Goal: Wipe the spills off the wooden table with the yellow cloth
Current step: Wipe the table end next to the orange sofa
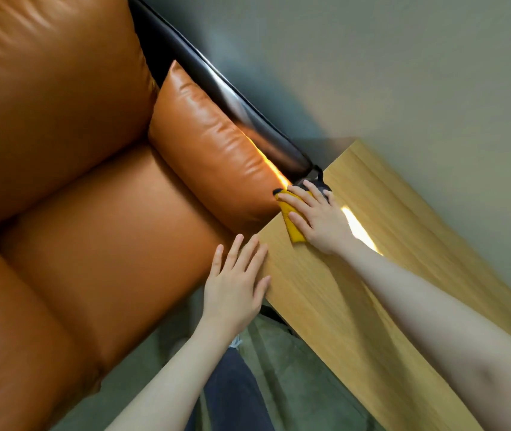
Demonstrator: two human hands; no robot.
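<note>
A light wooden table (356, 306) runs diagonally from the lower right up to the middle. My right hand (319, 217) lies flat with spread fingers on the yellow cloth (293, 227), pressing it onto the table's far left edge. Only a strip of the cloth shows beside my fingers. My left hand (235, 284) is open, fingers straight, resting at the table's near left corner by the sofa. I can make out no spill on the bare wood; a bright patch of light lies just right of my right wrist.
An orange leather sofa (76, 213) with a matching cushion (213, 144) stands close against the table's left side. A dark object (318, 178) sits at the table edge just beyond my right fingers. Green carpet (294, 384) and my dark trouser leg (235, 396) are below.
</note>
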